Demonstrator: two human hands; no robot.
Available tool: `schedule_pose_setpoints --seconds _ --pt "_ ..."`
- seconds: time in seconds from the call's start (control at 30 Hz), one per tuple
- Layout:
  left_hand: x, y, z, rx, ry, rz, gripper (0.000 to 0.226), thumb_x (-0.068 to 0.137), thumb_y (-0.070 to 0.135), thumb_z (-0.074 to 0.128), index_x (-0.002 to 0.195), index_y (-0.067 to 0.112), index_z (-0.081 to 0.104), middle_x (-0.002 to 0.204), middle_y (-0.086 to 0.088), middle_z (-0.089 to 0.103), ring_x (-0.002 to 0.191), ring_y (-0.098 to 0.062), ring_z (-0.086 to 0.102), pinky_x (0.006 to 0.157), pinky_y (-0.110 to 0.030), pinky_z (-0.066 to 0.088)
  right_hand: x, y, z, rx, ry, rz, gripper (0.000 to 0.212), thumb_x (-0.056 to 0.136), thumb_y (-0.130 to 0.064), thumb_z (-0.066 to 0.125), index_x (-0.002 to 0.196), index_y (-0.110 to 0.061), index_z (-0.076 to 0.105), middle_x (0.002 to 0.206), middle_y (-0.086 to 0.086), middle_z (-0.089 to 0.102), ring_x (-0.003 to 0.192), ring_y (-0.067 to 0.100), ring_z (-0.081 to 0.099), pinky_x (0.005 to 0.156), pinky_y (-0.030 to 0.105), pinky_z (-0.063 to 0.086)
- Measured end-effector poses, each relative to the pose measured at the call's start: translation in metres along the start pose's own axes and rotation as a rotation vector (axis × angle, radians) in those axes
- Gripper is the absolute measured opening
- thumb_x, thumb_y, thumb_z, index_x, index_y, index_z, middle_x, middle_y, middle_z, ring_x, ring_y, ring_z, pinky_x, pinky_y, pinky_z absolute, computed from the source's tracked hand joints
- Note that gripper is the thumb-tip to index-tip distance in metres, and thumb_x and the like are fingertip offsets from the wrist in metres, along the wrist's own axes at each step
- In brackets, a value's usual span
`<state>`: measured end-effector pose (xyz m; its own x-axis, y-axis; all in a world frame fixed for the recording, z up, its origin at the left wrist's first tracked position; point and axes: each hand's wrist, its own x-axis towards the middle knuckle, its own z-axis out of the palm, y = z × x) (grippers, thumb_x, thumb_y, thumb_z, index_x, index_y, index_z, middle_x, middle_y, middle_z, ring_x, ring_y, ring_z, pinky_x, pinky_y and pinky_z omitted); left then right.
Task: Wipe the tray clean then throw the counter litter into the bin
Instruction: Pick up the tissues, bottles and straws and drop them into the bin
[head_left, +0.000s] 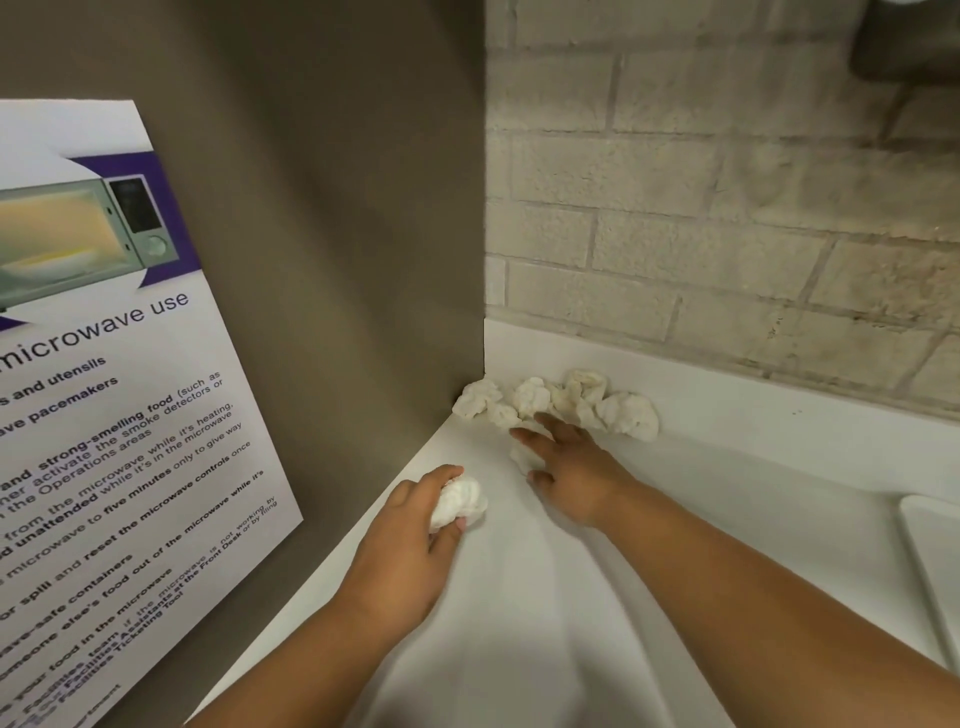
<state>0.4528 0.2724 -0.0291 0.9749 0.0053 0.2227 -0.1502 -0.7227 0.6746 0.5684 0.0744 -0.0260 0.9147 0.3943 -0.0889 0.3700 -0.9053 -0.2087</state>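
Several crumpled paper wads (571, 405) lie heaped in the back corner of the white surface (519, 623), pressed against its low white upstand (727, 395) and touching one another. One more, the near wad (521, 456), sits just in front of the heap under the right hand (571, 467), whose fingers are spread wide over it and reach toward the pile without yet closing on anything. The left hand (410, 540) is curled round a held wad (460, 501), fingers and thumb wrapped about it, low over the surface beside the brown panel (337, 208). The likely trouble is greed: the heap looks light and loosely packed, so a sweep with splayed fingers could scatter pieces along the upstand or knock one off the front of the surface. With one hand already full, gathering the rest in a single grab would probably leave some behind or let one slip on the way. The corner is tight, too, and a wad could wedge where panel and upstand meet. A microwave poster (104, 389) hangs on the panel, and a brick wall (727, 208) rises behind. A white rimmed edge (930, 525) shows at far right; I cannot tell whether it is the tray. No bin is in view, so the carry may be long enough to drop things.
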Motion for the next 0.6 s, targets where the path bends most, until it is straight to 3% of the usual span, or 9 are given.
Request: schedule_pose_setpoints --seconds 0.07,0.13,0.23,0.3,0.37,0.5,0.6 --pt "0.001 0.0 0.0 0.033 -0.02 -0.003 0.043 0.094 0.031 0.051 0.13 0.05 0.039 0.104 0.016 0.045 0.087 -0.006 0.049 0.077 -0.017 0.038 0.005 0.0 0.003 -0.031 -0.052 -0.023 0.051 0.099 -0.036 0.036 0.148 -0.038 0.02 0.159 -0.007 0.006 0.146 0.023 0.007 0.116 0.042 0.022" --pt "0.003 0.001 0.0 0.057 -0.03 0.0 0.04 0.091 0.035 0.054 0.126 0.051 0.042 0.101 0.015 0.044 0.086 -0.005 0.049 0.074 -0.015 0.038 0.006 0.002 0.005 0.011 -0.011 -0.015 0.042 0.098 -0.036 0.04 0.141 -0.032 0.038 0.152 -0.005 0.025 0.14 0.022 0.022 0.111 0.038 0.029" --pt "0.006 0.003 0.001 0.045 -0.043 -0.017 0.033 0.084 0.049 0.061 0.114 0.05 0.048 0.099 0.016 0.045 0.09 -0.001 0.05 0.07 -0.01 0.037 0.005 0.007 0.009 0.068 0.156 -0.044 0.02 0.093 -0.022 0.048 0.11 -0.02 0.059 0.121 0.0 0.05 0.109 0.021 0.043 0.091 0.032 0.044" --pt "0.008 0.005 0.002 0.043 -0.037 -0.016 0.03 0.081 0.054 0.062 0.109 0.049 0.05 0.098 0.016 0.047 0.091 0.001 0.05 0.069 -0.009 0.036 0.002 0.014 0.011 0.126 0.216 -0.073 0.015 0.087 -0.01 0.05 0.094 -0.015 0.062 0.105 0.0 0.055 0.096 0.022 0.048 0.084 0.03 0.046" --pt "0.008 0.007 0.004 0.036 -0.012 -0.015 0.025 0.083 0.052 0.06 0.107 0.048 0.052 0.099 0.016 0.049 0.091 0.002 0.05 0.069 -0.008 0.036 -0.002 0.023 0.008 0.196 0.263 -0.084 0.019 0.083 -0.001 0.05 0.092 -0.013 0.062 0.095 -0.003 0.051 0.091 0.022 0.052 0.08 0.028 0.044" --pt "0.01 0.008 0.007 0.019 0.027 -0.013 0.024 0.088 0.047 0.056 0.111 0.047 0.051 0.104 0.019 0.047 0.094 0.002 0.049 0.071 -0.006 0.035 -0.009 0.043 -0.008 0.316 0.451 -0.056 0.039 0.078 0.006 0.054 0.111 -0.013 0.06 0.116 0.002 0.049 0.102 0.018 0.051 0.088 0.021 0.038" --pt "0.013 0.009 0.007 0.053 0.061 0.001 0.026 0.09 0.042 0.055 0.115 0.043 0.051 0.108 0.021 0.046 0.101 -0.003 0.041 0.075 -0.01 0.032 -0.01 0.063 -0.018 0.284 0.573 0.03 0.054 0.078 0.012 0.052 0.127 -0.011 0.053 0.135 0.009 0.039 0.115 0.024 0.051 0.094 0.022 0.038"
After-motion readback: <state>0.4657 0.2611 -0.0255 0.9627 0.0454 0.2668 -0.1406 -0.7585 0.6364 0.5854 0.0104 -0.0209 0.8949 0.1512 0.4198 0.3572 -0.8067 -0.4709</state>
